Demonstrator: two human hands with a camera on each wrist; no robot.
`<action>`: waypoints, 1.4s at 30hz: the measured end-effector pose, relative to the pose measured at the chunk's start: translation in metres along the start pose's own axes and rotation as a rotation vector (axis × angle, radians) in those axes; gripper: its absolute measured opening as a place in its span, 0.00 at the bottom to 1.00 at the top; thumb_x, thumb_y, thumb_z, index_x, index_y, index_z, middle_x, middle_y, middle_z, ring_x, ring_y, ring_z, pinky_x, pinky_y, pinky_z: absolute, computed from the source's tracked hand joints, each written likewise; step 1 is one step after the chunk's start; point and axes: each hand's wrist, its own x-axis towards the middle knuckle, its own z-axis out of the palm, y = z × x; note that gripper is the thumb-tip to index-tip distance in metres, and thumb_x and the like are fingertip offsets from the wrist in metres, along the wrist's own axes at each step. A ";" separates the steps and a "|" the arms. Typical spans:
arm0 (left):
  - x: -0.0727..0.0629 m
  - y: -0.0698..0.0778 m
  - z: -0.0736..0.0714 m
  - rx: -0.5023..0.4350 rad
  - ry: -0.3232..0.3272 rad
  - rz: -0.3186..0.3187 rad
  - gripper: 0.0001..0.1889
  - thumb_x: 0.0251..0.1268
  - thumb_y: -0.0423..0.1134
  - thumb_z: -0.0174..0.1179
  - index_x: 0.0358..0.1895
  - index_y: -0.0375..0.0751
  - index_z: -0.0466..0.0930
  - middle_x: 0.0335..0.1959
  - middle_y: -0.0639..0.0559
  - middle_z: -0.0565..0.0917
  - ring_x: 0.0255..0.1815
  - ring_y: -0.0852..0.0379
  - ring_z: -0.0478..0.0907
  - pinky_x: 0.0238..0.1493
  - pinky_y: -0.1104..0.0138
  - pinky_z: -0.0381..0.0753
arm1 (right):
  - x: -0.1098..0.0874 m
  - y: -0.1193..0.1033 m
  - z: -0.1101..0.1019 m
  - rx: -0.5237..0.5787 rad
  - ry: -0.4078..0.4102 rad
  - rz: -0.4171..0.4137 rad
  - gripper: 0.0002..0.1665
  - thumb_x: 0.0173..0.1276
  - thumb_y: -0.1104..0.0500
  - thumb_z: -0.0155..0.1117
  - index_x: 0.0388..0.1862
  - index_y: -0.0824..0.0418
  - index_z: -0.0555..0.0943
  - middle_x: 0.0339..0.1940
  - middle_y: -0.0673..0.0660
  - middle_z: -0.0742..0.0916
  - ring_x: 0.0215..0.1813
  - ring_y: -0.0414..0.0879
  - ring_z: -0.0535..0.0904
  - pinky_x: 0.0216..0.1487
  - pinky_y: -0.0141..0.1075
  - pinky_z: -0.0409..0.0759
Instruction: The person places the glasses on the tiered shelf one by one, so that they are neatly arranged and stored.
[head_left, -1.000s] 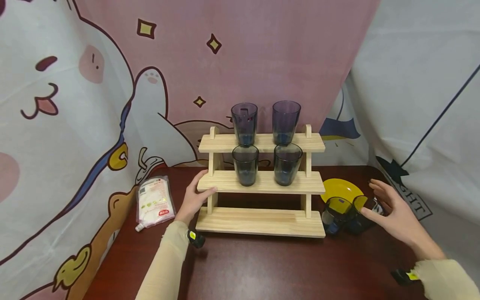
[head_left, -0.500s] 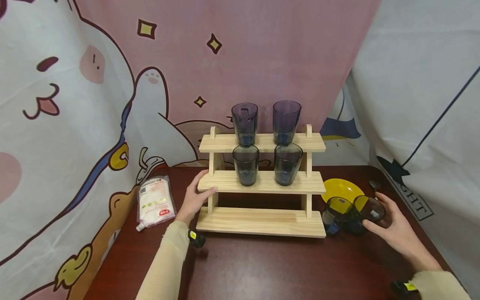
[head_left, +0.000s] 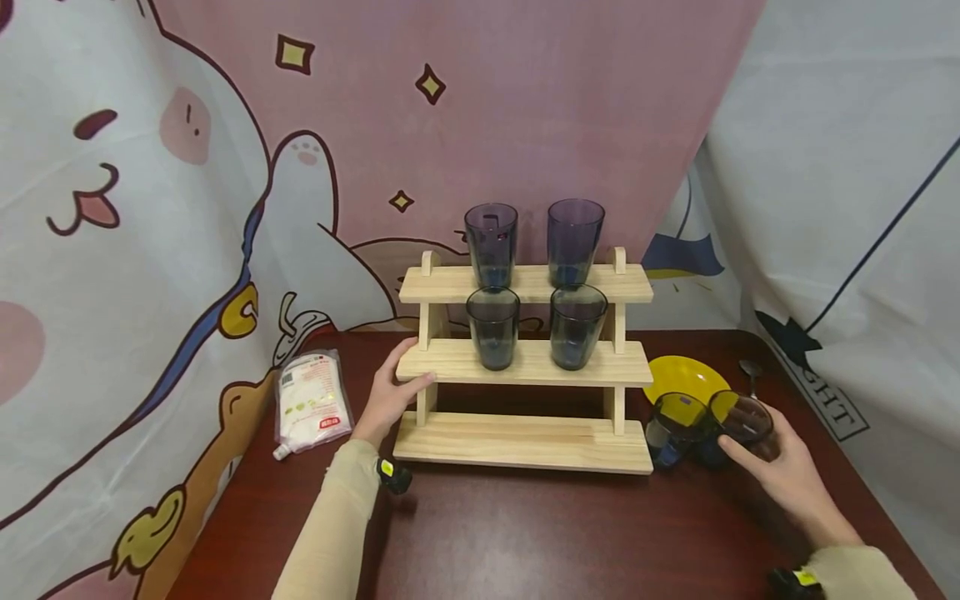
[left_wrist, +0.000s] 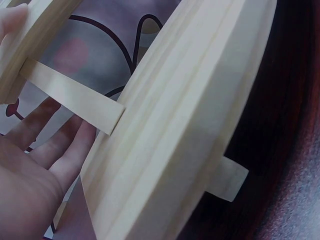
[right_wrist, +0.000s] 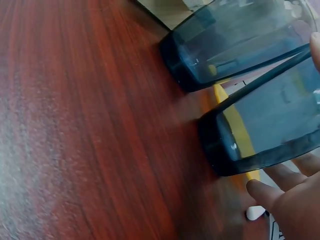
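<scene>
A three-tier wooden display shelf (head_left: 525, 363) stands on the table. My left hand (head_left: 386, 398) grips the left end of its middle tier, thumb on the front edge; in the left wrist view the fingers (left_wrist: 70, 150) reach behind the upright. At the right, my right hand (head_left: 787, 467) holds a dark tinted glass (head_left: 742, 417), its thumb on the near side and its fingers around the far side. A second dark glass (head_left: 672, 429) stands beside it, close to the shelf. In the right wrist view the held glass (right_wrist: 270, 120) is upright at table level; whether its base touches is unclear.
Two purple-tinted glasses (head_left: 491, 246) stand on the top tier and two grey ones (head_left: 492, 329) on the middle tier. Behind the right-hand glasses lie a yellow plate (head_left: 686, 377) and a spoon (head_left: 750, 371). A white pouch (head_left: 311, 404) lies at the left.
My right hand has come down and left onto the outer glass and now wraps it, leaving the spoon in sight. My left hand has stayed on the shelf.
</scene>
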 end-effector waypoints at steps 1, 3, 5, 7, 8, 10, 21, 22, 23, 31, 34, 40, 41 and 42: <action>0.000 0.000 0.000 0.001 0.001 -0.003 0.39 0.66 0.36 0.74 0.79 0.56 0.69 0.72 0.41 0.74 0.52 0.51 0.82 0.49 0.59 0.86 | -0.001 0.000 0.001 0.005 0.009 0.007 0.50 0.75 0.51 0.71 0.86 0.56 0.54 0.72 0.70 0.73 0.58 0.18 0.66 0.52 0.11 0.64; 0.000 0.000 0.000 0.003 0.000 -0.007 0.39 0.66 0.36 0.74 0.79 0.56 0.69 0.72 0.42 0.73 0.52 0.51 0.82 0.50 0.59 0.86 | -0.002 -0.001 0.002 0.019 0.029 0.026 0.49 0.75 0.51 0.71 0.86 0.53 0.55 0.72 0.66 0.75 0.59 0.19 0.67 0.52 0.11 0.63; 0.001 0.000 -0.001 0.006 -0.001 -0.007 0.39 0.66 0.36 0.74 0.79 0.57 0.69 0.72 0.42 0.74 0.53 0.50 0.82 0.51 0.58 0.86 | -0.004 -0.001 0.003 0.031 0.049 0.052 0.49 0.75 0.50 0.72 0.86 0.50 0.55 0.71 0.62 0.75 0.58 0.19 0.68 0.51 0.11 0.65; 0.001 -0.001 -0.001 0.007 -0.003 -0.003 0.39 0.66 0.36 0.74 0.79 0.57 0.69 0.72 0.42 0.74 0.53 0.50 0.82 0.52 0.58 0.86 | -0.006 -0.001 0.003 0.035 0.068 0.074 0.50 0.74 0.50 0.73 0.86 0.49 0.56 0.70 0.61 0.74 0.58 0.18 0.67 0.51 0.11 0.66; 0.001 -0.001 -0.001 0.008 -0.004 -0.002 0.39 0.66 0.36 0.74 0.79 0.56 0.68 0.72 0.42 0.74 0.53 0.50 0.82 0.52 0.58 0.86 | -0.007 0.000 0.003 0.035 0.078 0.083 0.50 0.73 0.50 0.73 0.86 0.48 0.56 0.70 0.61 0.73 0.57 0.19 0.67 0.51 0.11 0.67; 0.001 -0.001 -0.001 0.009 -0.004 0.001 0.39 0.66 0.36 0.74 0.79 0.56 0.69 0.72 0.42 0.74 0.53 0.50 0.82 0.52 0.57 0.86 | -0.009 0.000 0.004 0.037 0.092 0.099 0.50 0.72 0.50 0.74 0.85 0.48 0.57 0.70 0.60 0.73 0.57 0.19 0.67 0.50 0.11 0.67; 0.003 0.000 0.000 0.004 -0.006 0.020 0.39 0.66 0.35 0.74 0.78 0.55 0.69 0.72 0.42 0.75 0.52 0.52 0.82 0.51 0.59 0.86 | -0.024 -0.004 0.000 0.133 0.196 0.063 0.44 0.71 0.64 0.74 0.82 0.52 0.67 0.62 0.34 0.77 0.56 0.20 0.74 0.49 0.13 0.73; 0.003 0.000 0.000 0.002 -0.008 0.020 0.39 0.66 0.35 0.74 0.79 0.55 0.69 0.71 0.41 0.75 0.52 0.52 0.82 0.51 0.59 0.86 | -0.026 -0.007 -0.001 0.150 0.203 0.045 0.43 0.71 0.66 0.73 0.81 0.53 0.67 0.62 0.34 0.78 0.56 0.20 0.75 0.50 0.13 0.73; 0.003 0.000 -0.001 0.002 -0.009 0.016 0.39 0.66 0.36 0.74 0.79 0.55 0.69 0.71 0.41 0.75 0.52 0.52 0.82 0.51 0.59 0.86 | -0.027 -0.010 -0.002 0.170 0.209 0.025 0.43 0.71 0.68 0.72 0.81 0.54 0.68 0.62 0.35 0.78 0.57 0.21 0.75 0.51 0.13 0.73; 0.008 -0.016 -0.003 0.061 0.023 0.001 0.39 0.66 0.41 0.75 0.78 0.64 0.69 0.74 0.48 0.73 0.54 0.50 0.81 0.52 0.58 0.85 | -0.036 -0.036 -0.005 0.517 0.189 -0.165 0.41 0.67 0.84 0.62 0.78 0.67 0.68 0.62 0.44 0.85 0.60 0.31 0.82 0.55 0.19 0.78; 0.013 -0.031 -0.004 0.064 0.036 0.032 0.38 0.66 0.41 0.75 0.76 0.67 0.70 0.72 0.48 0.75 0.53 0.50 0.81 0.51 0.59 0.85 | -0.038 -0.049 -0.007 0.626 0.156 -0.221 0.42 0.65 0.88 0.57 0.78 0.72 0.67 0.63 0.49 0.86 0.62 0.36 0.83 0.56 0.22 0.80; 0.013 -0.031 -0.004 0.047 0.035 0.040 0.37 0.67 0.38 0.74 0.76 0.66 0.70 0.70 0.46 0.76 0.53 0.50 0.81 0.49 0.60 0.86 | -0.042 -0.084 -0.007 0.703 0.060 -0.297 0.41 0.66 0.89 0.53 0.78 0.76 0.63 0.64 0.53 0.86 0.63 0.40 0.83 0.56 0.26 0.82; 0.014 -0.031 -0.004 0.049 0.035 0.041 0.37 0.67 0.38 0.74 0.76 0.66 0.70 0.70 0.47 0.76 0.53 0.51 0.81 0.49 0.61 0.86 | -0.042 -0.089 -0.006 0.712 0.046 -0.310 0.41 0.66 0.89 0.53 0.78 0.76 0.62 0.64 0.54 0.86 0.63 0.40 0.83 0.56 0.26 0.82; 0.014 -0.031 -0.004 0.051 0.033 0.041 0.37 0.67 0.39 0.74 0.77 0.65 0.70 0.71 0.47 0.75 0.53 0.51 0.81 0.50 0.61 0.85 | -0.042 -0.095 -0.005 0.726 0.030 -0.322 0.41 0.66 0.89 0.52 0.78 0.77 0.62 0.65 0.55 0.86 0.64 0.41 0.83 0.57 0.27 0.82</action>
